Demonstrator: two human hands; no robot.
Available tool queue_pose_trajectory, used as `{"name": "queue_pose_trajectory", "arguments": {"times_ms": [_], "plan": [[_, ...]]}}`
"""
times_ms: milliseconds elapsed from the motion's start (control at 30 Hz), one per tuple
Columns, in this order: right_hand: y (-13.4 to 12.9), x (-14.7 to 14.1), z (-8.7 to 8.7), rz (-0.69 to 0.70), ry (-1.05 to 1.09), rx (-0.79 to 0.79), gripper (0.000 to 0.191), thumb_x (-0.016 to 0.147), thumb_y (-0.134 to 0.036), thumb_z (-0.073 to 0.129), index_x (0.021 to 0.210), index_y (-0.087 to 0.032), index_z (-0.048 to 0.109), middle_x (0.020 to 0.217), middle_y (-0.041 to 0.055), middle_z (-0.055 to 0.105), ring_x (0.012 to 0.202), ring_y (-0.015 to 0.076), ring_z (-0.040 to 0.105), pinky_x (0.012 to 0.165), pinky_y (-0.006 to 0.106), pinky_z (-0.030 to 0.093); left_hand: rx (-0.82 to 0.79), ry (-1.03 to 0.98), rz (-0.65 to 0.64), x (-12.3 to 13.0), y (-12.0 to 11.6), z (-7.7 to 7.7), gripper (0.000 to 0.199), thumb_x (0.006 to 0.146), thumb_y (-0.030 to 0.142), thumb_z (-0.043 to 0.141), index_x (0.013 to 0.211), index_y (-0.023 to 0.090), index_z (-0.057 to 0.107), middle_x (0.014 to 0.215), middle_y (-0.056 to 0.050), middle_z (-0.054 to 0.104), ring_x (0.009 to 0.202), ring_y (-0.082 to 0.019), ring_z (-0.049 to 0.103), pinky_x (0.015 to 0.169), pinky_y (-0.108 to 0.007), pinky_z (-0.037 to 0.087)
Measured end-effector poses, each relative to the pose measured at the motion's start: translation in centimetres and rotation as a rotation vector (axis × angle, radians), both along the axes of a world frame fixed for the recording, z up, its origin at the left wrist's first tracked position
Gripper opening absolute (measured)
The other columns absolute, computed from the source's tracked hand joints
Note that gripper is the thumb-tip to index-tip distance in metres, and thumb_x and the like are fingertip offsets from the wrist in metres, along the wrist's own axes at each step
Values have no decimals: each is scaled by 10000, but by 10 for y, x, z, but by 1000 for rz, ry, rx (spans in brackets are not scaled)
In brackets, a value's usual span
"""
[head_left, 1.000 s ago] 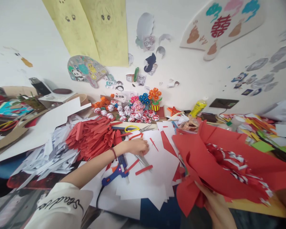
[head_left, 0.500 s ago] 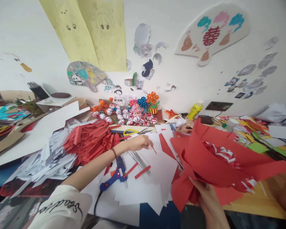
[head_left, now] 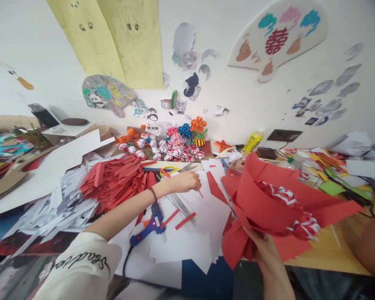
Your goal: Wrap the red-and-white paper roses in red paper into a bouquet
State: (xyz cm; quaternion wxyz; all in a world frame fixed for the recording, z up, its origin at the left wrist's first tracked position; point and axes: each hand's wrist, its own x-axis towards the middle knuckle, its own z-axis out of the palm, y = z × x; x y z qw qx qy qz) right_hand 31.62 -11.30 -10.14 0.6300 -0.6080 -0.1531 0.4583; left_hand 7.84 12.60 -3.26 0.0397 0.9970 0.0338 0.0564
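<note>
My left hand (head_left: 187,182) is closed, its fingers curled over a stack of white paper sheets (head_left: 193,237). A thin red paper sliver (head_left: 201,193) shows just below the fingertips; whether they grip it I cannot tell. At the right, my right hand (head_left: 262,246) is wrapped round the gathered base of a bouquet (head_left: 250,196) in red paper. Red-and-white folded flowers (head_left: 279,193) show inside the wrapping. A blue glue gun (head_left: 148,229) with a lit light lies under my left forearm, beside two red strips (head_left: 185,221) and several thin wires (head_left: 181,204).
Piles of red strips (head_left: 115,181) and white strips (head_left: 62,204) lie at the left. Yellow-handled scissors (head_left: 171,170) lie behind my left hand. Paper flowers (head_left: 175,154) and a yellow bottle (head_left: 253,141) stand by the wall. Coloured scraps (head_left: 331,187) cover the right back.
The view has shifted slightly. My left hand's fingers have curled in more over the paper. The bouquet in my right hand has turned a little, showing more of the lower flowers.
</note>
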Motion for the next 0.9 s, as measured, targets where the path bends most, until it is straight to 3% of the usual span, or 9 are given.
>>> {"name": "queue_pose_trajectory", "arguments": {"times_ms": [167,267,367,633,733,900], "plan": [[-2,-2,7,7,32,-34,469,525,-418,884,895,-174,731,938,93,768,891,286,715,816,396,583,89,54,14,0,-7,-26,74,829,213,710,855,178,651,826,-82,697,805,-214,627,713,-323,400],[-3,-2,6,28,25,-41,441,529,-419,881,866,-173,739,923,97,765,911,295,708,824,394,573,134,60,33,-1,-9,-34,40,856,131,643,861,168,628,837,-85,691,811,-208,631,700,-323,393],[-4,-3,4,44,24,-18,427,573,-416,863,909,-183,740,922,83,761,931,284,703,849,395,563,171,61,32,-1,-8,-36,141,862,40,564,837,168,618,821,-76,685,800,-192,630,690,-323,386],[-5,-1,2,43,33,-16,416,563,-413,874,874,-172,742,881,72,761,872,266,708,802,366,563,245,68,18,5,-15,-46,186,901,52,512,798,144,636,774,-107,685,727,-203,622,662,-349,383],[-2,-1,4,10,39,19,395,590,-378,877,911,-202,728,914,36,764,866,219,704,782,312,560,240,80,-1,8,-23,-51,190,888,60,535,749,138,638,765,-124,692,701,-203,621,651,-348,388],[6,-1,15,36,15,93,401,630,-382,870,940,-188,705,937,37,762,854,199,704,751,272,561,196,40,4,10,-26,-38,201,914,76,494,773,146,620,757,-110,674,680,-194,614,647,-341,395]]}}
